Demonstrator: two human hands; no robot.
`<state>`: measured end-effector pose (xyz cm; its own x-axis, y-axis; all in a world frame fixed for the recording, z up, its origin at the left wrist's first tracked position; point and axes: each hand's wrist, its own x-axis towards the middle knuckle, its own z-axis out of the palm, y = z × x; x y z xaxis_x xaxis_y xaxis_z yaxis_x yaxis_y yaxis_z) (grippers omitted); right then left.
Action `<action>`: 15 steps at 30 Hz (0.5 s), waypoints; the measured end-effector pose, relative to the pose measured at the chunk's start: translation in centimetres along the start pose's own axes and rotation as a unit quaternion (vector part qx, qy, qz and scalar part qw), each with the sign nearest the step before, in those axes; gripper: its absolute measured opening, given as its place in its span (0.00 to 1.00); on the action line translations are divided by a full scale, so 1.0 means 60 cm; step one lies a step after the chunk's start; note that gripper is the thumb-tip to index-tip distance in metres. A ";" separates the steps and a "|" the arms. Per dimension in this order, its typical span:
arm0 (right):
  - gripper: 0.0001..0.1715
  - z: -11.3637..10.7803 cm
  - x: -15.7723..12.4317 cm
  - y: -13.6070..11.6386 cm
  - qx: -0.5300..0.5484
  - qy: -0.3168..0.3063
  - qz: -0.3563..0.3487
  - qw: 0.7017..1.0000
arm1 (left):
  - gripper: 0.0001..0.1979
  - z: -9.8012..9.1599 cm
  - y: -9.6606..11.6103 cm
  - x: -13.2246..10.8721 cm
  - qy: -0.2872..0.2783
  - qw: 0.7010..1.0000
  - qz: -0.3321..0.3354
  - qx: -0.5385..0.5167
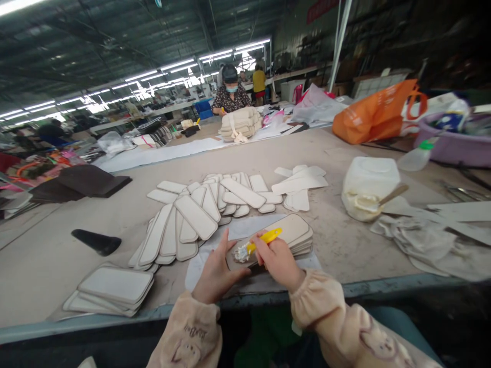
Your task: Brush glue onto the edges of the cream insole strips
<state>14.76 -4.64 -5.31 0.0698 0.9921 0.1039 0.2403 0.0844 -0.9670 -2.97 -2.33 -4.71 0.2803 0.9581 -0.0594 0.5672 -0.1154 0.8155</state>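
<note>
A small brush with a yellow handle point(270, 235) is gripped in my right hand point(282, 259). Its bristles, coated in white paste, press on the left end of the top beige panel point(293, 227). That panel is long with rounded corners and lies on a stack of similar ones. My left hand point(217, 268) holds the panel's left end, thumb along the near edge and fingers at the far side. White paper point(194, 268) shows under the stack. Behind and left of my hands, many pale panels point(195, 217) lie fanned out and overlapping.
A cut-open white jug point(368, 179) with paste and a stick stands right, beside a crumpled cloth point(429, 245). A black object point(96, 242) and a panel pile point(113, 286) lie left. Farther back are an orange bag point(376, 112), a purple basin point(456, 138) and a seated person point(230, 94).
</note>
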 end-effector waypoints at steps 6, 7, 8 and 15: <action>0.24 -0.077 0.015 0.011 -0.188 0.110 0.015 0.976 | 0.58 -0.002 0.001 0.003 -0.019 0.999 -0.011 0.037; 0.22 -0.098 0.017 0.018 -0.230 0.138 0.012 0.963 | 0.58 -0.002 0.001 0.004 -0.025 0.998 -0.009 0.051; 0.21 -0.119 0.017 0.025 -0.276 0.165 0.001 0.947 | 0.58 -0.002 0.002 0.004 -0.030 0.997 -0.007 0.065; 0.15 -0.150 -0.009 0.045 -0.513 0.188 -0.154 0.823 | 0.57 -0.003 0.006 0.003 -0.038 0.997 -0.002 0.071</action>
<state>24.08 -5.79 -5.86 0.1012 0.8232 0.5586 0.9805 0.0125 -0.1960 -2.86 -2.12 -4.34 0.3325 0.9366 -0.1107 0.6714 -0.1527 0.7252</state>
